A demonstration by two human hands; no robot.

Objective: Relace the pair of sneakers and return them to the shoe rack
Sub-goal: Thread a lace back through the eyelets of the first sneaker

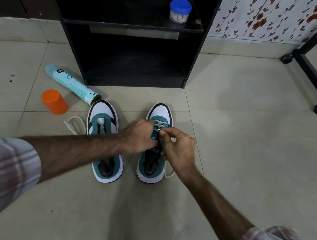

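At mid-frame my right hand (178, 147) pinches the white lace tip (159, 129) over the right sneaker (150, 172), while my left hand (141, 135) rests curled on that shoe's eyelet flap, though I cannot tell what its fingers hold. The left sneaker (104, 142) stands just beside it, its lace (73, 124) loose on the floor, and the rack (129, 33) fills the top centre.
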